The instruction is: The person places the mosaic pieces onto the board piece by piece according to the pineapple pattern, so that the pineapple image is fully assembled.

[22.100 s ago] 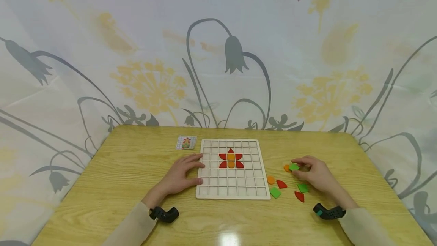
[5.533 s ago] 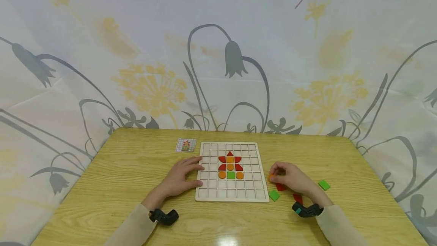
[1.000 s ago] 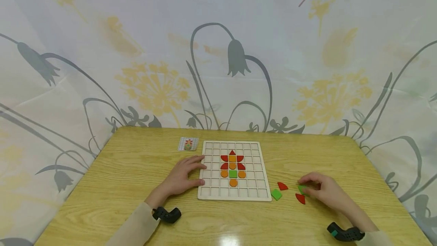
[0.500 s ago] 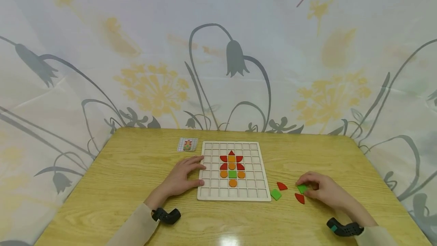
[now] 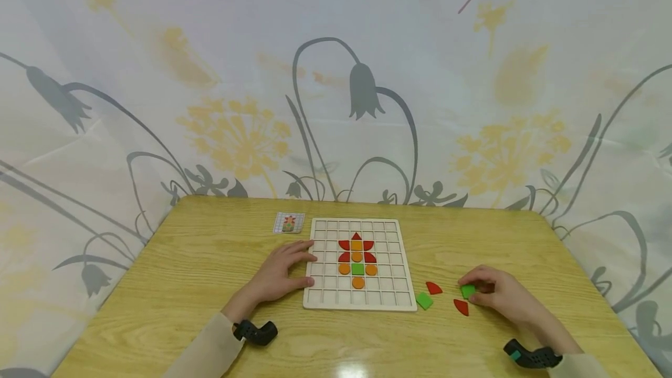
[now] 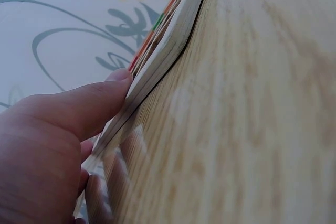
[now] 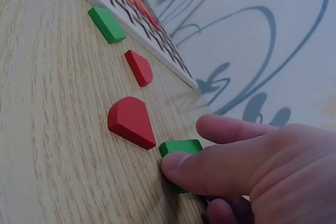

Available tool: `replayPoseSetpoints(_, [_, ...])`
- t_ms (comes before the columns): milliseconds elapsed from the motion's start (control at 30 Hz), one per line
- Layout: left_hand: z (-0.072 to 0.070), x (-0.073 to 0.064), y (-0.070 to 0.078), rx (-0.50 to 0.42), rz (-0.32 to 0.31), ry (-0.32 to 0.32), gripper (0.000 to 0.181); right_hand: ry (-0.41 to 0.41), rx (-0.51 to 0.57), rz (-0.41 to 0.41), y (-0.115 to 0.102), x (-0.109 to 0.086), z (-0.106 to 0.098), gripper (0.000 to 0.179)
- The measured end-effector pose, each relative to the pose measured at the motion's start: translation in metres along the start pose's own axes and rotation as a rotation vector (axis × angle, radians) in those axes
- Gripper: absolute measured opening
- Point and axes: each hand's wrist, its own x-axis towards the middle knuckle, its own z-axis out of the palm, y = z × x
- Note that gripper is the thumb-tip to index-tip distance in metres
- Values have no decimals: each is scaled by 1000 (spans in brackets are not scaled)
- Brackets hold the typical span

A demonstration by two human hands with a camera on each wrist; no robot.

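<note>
My left hand [image 5: 278, 273] rests at the left edge of a white grid board [image 5: 328, 295], its thumb and fingertips on the rim; in the left wrist view, the thumb [image 6: 100, 98] lies against the board's side. On the board, red, orange and green pieces form a flower-like figure, with an orange disc [image 5: 358, 282] lowest. To the right, my right hand [image 5: 499, 291] pinches a green square tile [image 5: 468, 291] close to the table. In the right wrist view, the thumb partly covers this green tile [image 7: 181, 146].
Two red quarter-circle pieces [image 5: 433, 288] [image 5: 461, 307] lie between the board and my right hand. Another green square tile [image 5: 424, 300] lies by the board's lower right corner. A small pattern card [image 5: 289, 223] is beyond my left hand. A patterned cloth [image 5: 336, 104] hangs behind the wooden table.
Since the older frames, a green square and several orange discs have come onto the board. In the last second, the green tile at my right fingers has shifted slightly right; my left hand stays.
</note>
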Motion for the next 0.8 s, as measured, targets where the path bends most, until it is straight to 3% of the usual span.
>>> replayPoseSetpoints(400, [2, 1, -3, 9, 5, -4, 45, 203, -146, 117, -8, 2, 9, 19])
replayPoseSetpoints(600, [1, 1, -2, 10, 12, 0, 45, 215, -176, 149, -10, 3, 8, 14])
replayPoseSetpoints(800, [1, 1, -3, 15, 5, -2, 46, 170, -114, 191, -12, 2, 6, 21])
